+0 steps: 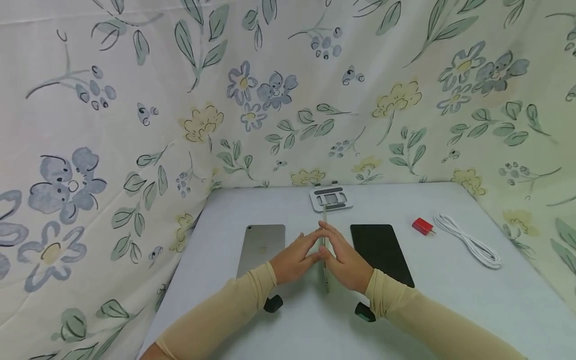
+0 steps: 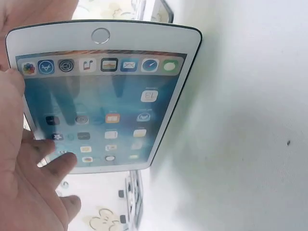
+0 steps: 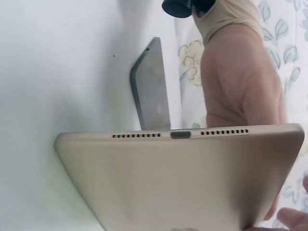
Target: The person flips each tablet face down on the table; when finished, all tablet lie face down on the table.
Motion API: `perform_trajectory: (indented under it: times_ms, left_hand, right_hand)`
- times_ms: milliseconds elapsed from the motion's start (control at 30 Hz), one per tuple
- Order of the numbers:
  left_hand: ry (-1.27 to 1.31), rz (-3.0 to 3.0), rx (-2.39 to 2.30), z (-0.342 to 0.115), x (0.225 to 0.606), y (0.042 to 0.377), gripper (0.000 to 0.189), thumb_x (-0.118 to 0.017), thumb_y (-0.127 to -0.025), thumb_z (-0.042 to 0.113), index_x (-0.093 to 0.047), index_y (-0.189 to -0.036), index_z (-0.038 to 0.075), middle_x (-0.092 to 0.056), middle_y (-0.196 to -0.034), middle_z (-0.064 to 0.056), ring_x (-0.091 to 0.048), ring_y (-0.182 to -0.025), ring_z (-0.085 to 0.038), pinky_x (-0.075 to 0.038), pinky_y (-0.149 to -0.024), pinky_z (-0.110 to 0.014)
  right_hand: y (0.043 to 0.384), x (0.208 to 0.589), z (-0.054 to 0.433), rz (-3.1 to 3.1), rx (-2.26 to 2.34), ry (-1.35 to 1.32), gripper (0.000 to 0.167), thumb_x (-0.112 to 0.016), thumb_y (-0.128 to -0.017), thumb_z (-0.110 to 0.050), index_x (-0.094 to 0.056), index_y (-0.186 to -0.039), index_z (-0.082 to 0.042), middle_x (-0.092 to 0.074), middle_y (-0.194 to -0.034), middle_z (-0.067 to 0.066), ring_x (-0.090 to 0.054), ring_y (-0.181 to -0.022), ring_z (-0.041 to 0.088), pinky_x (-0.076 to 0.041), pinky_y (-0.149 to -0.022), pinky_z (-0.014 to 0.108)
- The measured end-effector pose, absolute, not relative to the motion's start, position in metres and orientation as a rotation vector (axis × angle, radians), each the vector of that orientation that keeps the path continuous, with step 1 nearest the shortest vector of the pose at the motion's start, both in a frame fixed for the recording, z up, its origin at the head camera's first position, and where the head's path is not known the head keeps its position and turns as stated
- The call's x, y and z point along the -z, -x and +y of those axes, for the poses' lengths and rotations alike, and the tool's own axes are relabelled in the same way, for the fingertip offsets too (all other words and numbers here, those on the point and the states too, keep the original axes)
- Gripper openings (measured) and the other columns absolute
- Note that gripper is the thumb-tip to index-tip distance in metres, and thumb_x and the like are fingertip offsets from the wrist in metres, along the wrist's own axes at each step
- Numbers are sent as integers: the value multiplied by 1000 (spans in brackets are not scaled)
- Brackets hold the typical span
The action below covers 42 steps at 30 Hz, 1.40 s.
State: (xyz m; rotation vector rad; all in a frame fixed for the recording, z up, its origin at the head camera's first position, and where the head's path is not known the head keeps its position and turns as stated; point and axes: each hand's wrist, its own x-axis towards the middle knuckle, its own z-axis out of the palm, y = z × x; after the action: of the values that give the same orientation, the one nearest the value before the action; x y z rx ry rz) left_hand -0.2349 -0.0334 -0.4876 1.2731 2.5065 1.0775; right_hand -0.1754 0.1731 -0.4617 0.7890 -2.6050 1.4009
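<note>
A: "Where's the piece at risk?"
B: "The slim gold-backed tablet with the white-bordered glass screen (image 2: 101, 103) stands upright, a long edge down, between the left hand (image 1: 294, 260) and the right hand (image 1: 348, 262). It's over the white cloth-like tabletop (image 1: 450, 280); whether the lower edge actually touches, I can't be sure."
A: "And the grip?"
B: "Loose-looking. Both hands have fingers mostly extended, the left against the screen and the right against the back; neither wraps around the tablet."
A: "So what could fail?"
B: "Tipping, I'd say. If one hand eased off before the other, uneven pressure could topple it sideways."
A: "Onto what?"
B: "Leftward, perhaps the flat silver-grey metal tablet (image 1: 261, 247); rightward, the flat black rectangular tablet (image 1: 380, 252). Either might get scratched."
A: "Slipping too?"
B: "Possibly. Its glass and smooth back probably give little friction, so too light a squeeze could let it slide down."
</note>
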Motion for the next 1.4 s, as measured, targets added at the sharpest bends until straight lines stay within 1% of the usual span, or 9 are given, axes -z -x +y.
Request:
perform_trajectory:
  times_ms: [100,233,300,433,667,800,1000,1200,1400]
  left_hand:
    - [-1257,2499,-1088,-40,487,235,69,-41,-114,53,-20,-173,23,-19,-176,2,-19,-161,-17,-15,-129,-57]
    - [-1236,2512,-1057,-51,487,234,71,-42,-115,49,-18,-173,17,-17,-177,-2,-20,-161,-25,-20,-128,-50]
    - [-1242,2525,-1040,-56,488,235,71,-45,-115,45,-20,-172,12,-19,-176,-3,-21,-161,-26,-22,-128,-47]
    - [-1250,2541,-1026,-67,490,238,70,-50,-114,39,-23,-171,8,-20,-175,-5,-22,-160,-21,-24,-127,-42]
    - [-1278,2554,-976,-81,498,239,71,-50,-114,39,-22,-170,5,-20,-175,-9,-25,-159,-27,-28,-126,-46]
    - [-1244,2595,-915,-88,504,239,71,-51,-114,40,-25,-169,4,-25,-173,-14,-29,-158,-30,-30,-125,-48]
    - [-1151,2638,-790,-96,515,238,73,-53,-112,44,-29,-169,5,-30,-172,-14,-30,-158,-30,-29,-126,-48]
    - [-1161,2678,-674,-98,520,239,71,-57,-112,40,-32,-167,2,-34,-170,-15,-29,-158,-31,-28,-126,-46]
    - [-1166,2707,-603,-97,524,241,72,-60,-110,40,-35,-165,0,-36,-169,-17,-30,-158,-33,-30,-125,-48]
  right_hand:
    - [175,467,170,-2585,-1438,-807,36,-48,-117,-23,-42,-149,-8,-23,-174,15,-25,-159,40,-28,-121,66]
    - [176,475,166,-2553,-1477,-836,30,-45,-116,-16,-38,-144,-6,-16,-174,22,-30,-155,46,-32,-117,69]
    - [177,478,165,-2545,-1504,-850,28,-45,-116,-16,-37,-141,-5,-12,-174,25,-31,-153,49,-33,-116,70]
    - [184,490,165,-2610,-1557,-836,29,-42,-118,-23,-34,-141,-6,-8,-173,27,-29,-153,53,-32,-116,70]
    - [191,518,174,-2886,-1428,-651,45,-36,-119,-38,-27,-150,-8,-8,-173,27,-29,-152,52,-33,-118,68]
    - [194,522,175,-2902,-1371,-625,43,-36,-118,-39,-30,-149,-9,-12,-171,28,-30,-152,53,-33,-118,69]
    - [196,523,174,-2923,-1320,-612,44,-38,-118,-39,-34,-149,-8,-13,-171,30,-27,-153,53,-31,-119,68]
    - [196,526,178,-2930,-1294,-606,43,-41,-118,-36,-36,-149,-7,-13,-170,31,-25,-154,53,-29,-120,68]
    - [197,527,179,-2963,-1276,-576,46,-40,-118,-40,-34,-153,-10,-11,-173,27,-27,-154,51,-29,-121,66]
